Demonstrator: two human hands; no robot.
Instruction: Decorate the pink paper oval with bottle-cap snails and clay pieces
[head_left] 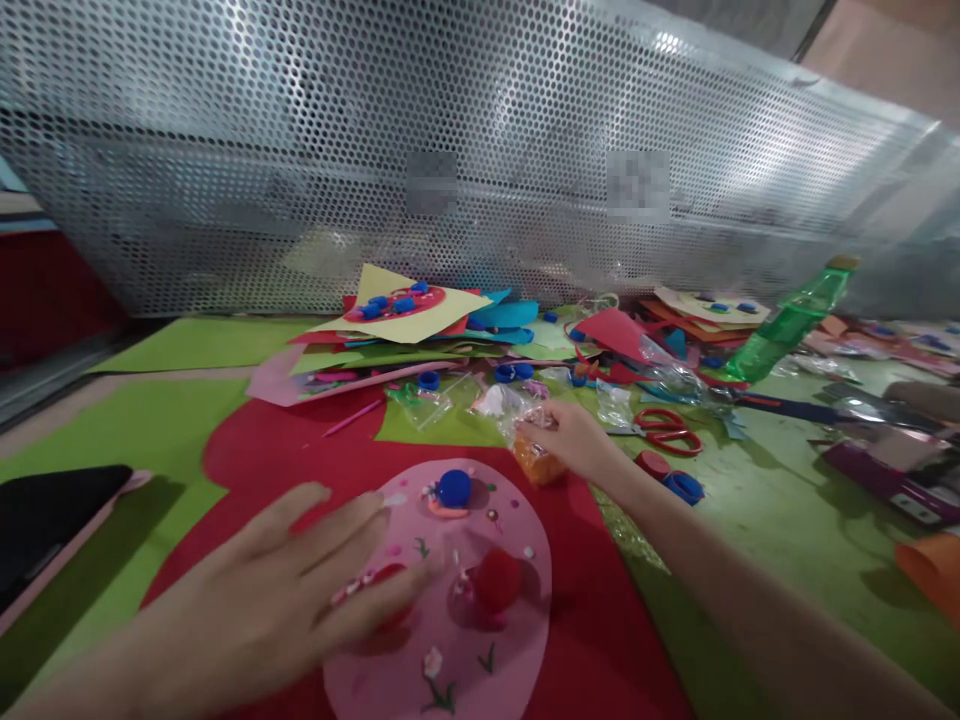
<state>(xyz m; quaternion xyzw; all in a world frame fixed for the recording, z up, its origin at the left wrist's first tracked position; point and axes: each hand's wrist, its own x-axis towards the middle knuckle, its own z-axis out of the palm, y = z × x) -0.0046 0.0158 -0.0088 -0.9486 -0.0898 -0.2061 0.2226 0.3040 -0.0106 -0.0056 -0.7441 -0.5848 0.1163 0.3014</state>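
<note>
My left hand (300, 570) hovers over a pink paper oval (442, 620), fingers stretched out and partly blurred, hiding its left side. On that oval sit a blue bottle cap (454, 489), a red bottle cap (498, 578) and another red cap (391, 592) partly behind my fingers, with small clay flowers and leaves around them. Beneath the oval lies a large red paper shape (600, 620). My right hand (566, 440) pinches a clear plastic bag (538, 455) with orange stuff in it, at the oval's upper right edge.
Red-handled scissors (667, 432) and a blue ring-like cap (683, 487) lie to the right. A green bottle (791, 325) leans farther back. Stacked coloured papers (412, 325) stand before a perforated metal panel (337, 150). A black device (52, 530) is at left.
</note>
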